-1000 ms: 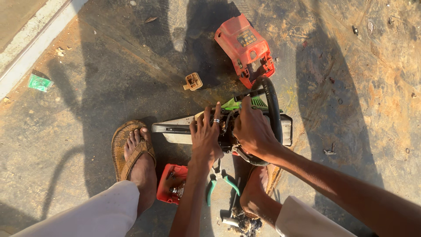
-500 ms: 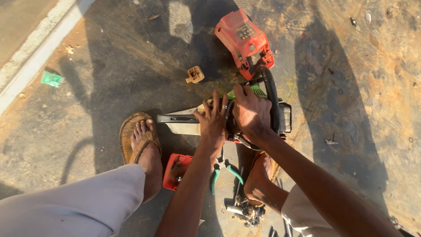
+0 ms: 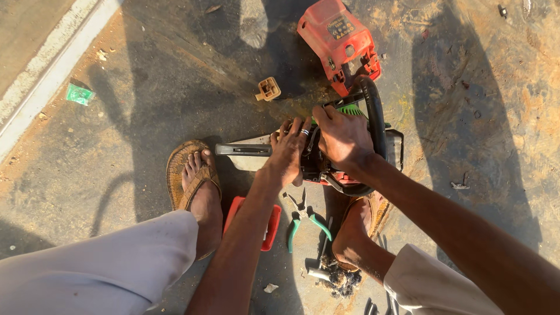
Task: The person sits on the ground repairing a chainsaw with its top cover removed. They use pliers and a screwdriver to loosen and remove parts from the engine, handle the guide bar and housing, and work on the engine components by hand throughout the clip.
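The chainsaw body point(image 3: 344, 157) lay on the ground point(image 3: 116, 116) between the person's feet, its black handle loop arching over the top at about two o'clock from the left sandalled foot point(image 3: 195, 175). The left hand point(image 3: 289, 153) pressed on the engine side, its fingers point(image 3: 291, 129) spread and resting flat, gripping nothing that could be seen. The right hand point(image 3: 344, 137) covered the middle of the body, its fingers curled down onto it; whether they pinched a small part underneath could not be told. The detached red cover point(image 3: 338, 44) sat at twelve o'clock from the hands, a small tan block point(image 3: 268, 88) at ten o'clock, and green-handled pliers point(image 3: 303, 219) and a red box point(image 3: 254, 224) at six o'clock. The saw looked heavy, rigid and probably oily, so it seemed best steadied by the handle loop or the solid casing, away from the flat guide bar point(image 3: 245, 150) jutting toward nine o'clock.
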